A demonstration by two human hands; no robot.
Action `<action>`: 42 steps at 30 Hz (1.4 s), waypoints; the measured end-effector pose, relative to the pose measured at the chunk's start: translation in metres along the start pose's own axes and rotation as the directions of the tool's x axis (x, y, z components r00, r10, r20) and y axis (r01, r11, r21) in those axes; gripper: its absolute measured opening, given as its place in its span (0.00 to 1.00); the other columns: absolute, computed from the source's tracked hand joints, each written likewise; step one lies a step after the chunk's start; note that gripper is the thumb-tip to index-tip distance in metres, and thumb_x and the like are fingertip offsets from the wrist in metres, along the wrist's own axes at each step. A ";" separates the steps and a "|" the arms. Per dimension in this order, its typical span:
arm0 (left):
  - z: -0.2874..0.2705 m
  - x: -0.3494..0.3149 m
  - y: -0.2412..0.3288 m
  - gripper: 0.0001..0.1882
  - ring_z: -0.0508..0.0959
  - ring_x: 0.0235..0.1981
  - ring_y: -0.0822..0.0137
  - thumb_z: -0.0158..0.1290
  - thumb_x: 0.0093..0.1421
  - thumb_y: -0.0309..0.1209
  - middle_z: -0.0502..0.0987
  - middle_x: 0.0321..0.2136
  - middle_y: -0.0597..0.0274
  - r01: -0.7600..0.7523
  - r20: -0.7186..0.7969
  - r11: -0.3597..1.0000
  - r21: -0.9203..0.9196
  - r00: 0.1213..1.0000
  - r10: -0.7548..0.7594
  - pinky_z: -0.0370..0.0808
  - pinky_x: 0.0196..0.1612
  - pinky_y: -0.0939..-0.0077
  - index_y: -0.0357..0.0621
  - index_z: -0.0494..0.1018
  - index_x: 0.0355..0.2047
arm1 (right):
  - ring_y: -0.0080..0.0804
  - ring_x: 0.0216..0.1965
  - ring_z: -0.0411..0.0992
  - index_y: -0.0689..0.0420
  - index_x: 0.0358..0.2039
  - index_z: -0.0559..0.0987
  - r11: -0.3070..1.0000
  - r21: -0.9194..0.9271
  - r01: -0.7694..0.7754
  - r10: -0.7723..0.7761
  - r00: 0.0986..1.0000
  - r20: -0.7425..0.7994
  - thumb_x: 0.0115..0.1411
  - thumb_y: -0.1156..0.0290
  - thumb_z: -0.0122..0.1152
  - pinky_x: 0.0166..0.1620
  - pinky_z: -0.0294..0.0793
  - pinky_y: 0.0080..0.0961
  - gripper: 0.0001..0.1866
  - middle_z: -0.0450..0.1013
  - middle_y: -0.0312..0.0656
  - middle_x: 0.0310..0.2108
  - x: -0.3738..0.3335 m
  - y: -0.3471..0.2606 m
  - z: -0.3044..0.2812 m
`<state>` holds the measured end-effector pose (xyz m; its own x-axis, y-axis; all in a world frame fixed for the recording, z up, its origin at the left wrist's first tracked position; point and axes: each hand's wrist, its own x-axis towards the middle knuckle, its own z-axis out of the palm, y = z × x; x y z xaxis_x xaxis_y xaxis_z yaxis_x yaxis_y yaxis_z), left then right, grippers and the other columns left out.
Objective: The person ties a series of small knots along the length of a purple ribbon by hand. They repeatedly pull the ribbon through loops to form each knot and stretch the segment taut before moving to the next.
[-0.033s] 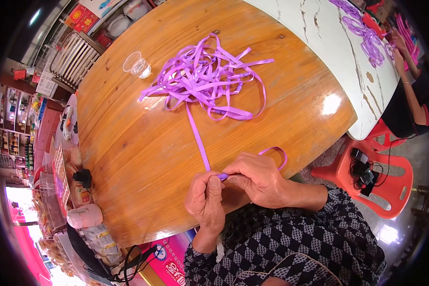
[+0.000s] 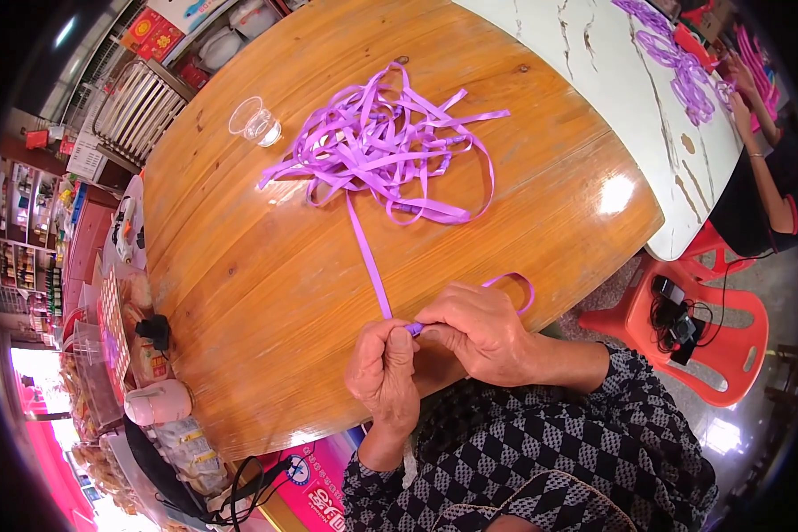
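A tangled pile of purple ribbon [image 2: 381,146] lies on the round wooden table [image 2: 239,284]. One strand [image 2: 369,257] runs from the pile toward me and ends between my hands. My left hand [image 2: 383,372] and my right hand [image 2: 474,328] meet at the table's near edge, and both pinch the strand's end. A small loop of the ribbon [image 2: 516,282] curls out just beyond my right hand.
A clear plastic cup [image 2: 257,121] stands at the far left of the table. A red plastic stool [image 2: 696,324] with a black device and cables sits to my right. Another person [image 2: 758,191] sits at a white table [image 2: 612,97] with more purple ribbon [image 2: 678,66].
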<state>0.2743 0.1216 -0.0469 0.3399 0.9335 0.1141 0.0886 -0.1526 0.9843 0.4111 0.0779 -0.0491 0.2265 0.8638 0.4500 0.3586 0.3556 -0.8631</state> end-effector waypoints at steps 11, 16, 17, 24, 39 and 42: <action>0.001 0.003 -0.007 0.08 0.65 0.21 0.71 0.47 0.61 0.28 0.67 0.20 0.63 -0.146 0.023 0.978 0.150 0.989 0.144 0.63 0.25 0.80 0.36 0.69 0.27 | 0.41 0.25 0.69 0.63 0.32 0.75 0.981 -0.148 0.126 -0.129 0.992 -0.013 0.47 0.82 0.58 0.26 0.67 0.31 0.09 0.70 0.44 0.23 0.005 0.006 0.002; 0.004 0.004 -0.001 0.09 0.67 0.19 0.60 0.46 0.61 0.28 0.68 0.21 0.55 -0.284 0.070 0.882 0.375 0.958 0.278 0.64 0.23 0.72 0.37 0.69 0.26 | 0.40 0.18 0.64 0.62 0.24 0.71 0.960 -0.170 0.224 -0.238 0.969 -0.067 0.42 0.83 0.57 0.19 0.60 0.32 0.07 0.64 0.43 0.18 0.000 0.013 0.010; 0.006 0.005 -0.003 0.09 0.67 0.19 0.60 0.46 0.61 0.28 0.68 0.21 0.55 -0.279 0.073 0.884 0.376 0.959 0.272 0.64 0.23 0.72 0.37 0.69 0.26 | 0.40 0.18 0.64 0.62 0.24 0.71 0.961 -0.168 0.218 -0.231 0.971 -0.067 0.42 0.83 0.57 0.19 0.60 0.32 0.07 0.64 0.43 0.18 0.000 0.014 0.012; 0.003 0.001 -0.012 0.10 0.65 0.19 0.71 0.46 0.62 0.28 0.65 0.17 0.63 -0.286 0.048 0.869 0.404 0.955 0.292 0.61 0.23 0.79 0.35 0.70 0.25 | 0.39 0.21 0.62 0.59 0.19 0.63 0.896 -0.340 0.286 -0.296 0.955 0.024 0.32 0.77 0.55 0.21 0.61 0.31 0.12 0.59 0.42 0.18 -0.002 0.008 0.016; 0.002 0.006 -0.008 0.09 0.59 0.16 0.81 0.47 0.61 0.28 0.64 0.15 0.69 0.029 -0.043 0.976 -0.215 0.998 -0.039 0.56 0.19 0.87 0.34 0.69 0.27 | 0.42 0.23 0.68 0.60 0.28 0.74 0.997 -0.021 0.078 -0.077 0.996 0.050 0.50 0.75 0.60 0.25 0.66 0.31 0.05 0.69 0.43 0.22 0.012 0.013 0.002; 0.001 0.007 -0.009 0.09 0.59 0.17 0.81 0.47 0.61 0.28 0.64 0.16 0.69 -0.001 -0.054 0.988 -0.157 0.999 -0.008 0.56 0.20 0.87 0.34 0.69 0.26 | 0.42 0.23 0.68 0.60 0.27 0.73 0.992 -0.027 0.124 -0.120 0.988 0.099 0.50 0.75 0.60 0.24 0.65 0.32 0.05 0.68 0.43 0.21 0.016 0.011 0.000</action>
<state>0.2767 0.1290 -0.0552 0.2883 0.9508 0.1137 -0.0594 -0.1008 0.9931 0.4190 0.0956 -0.0511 0.0909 0.8457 0.5259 0.4083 0.4500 -0.7942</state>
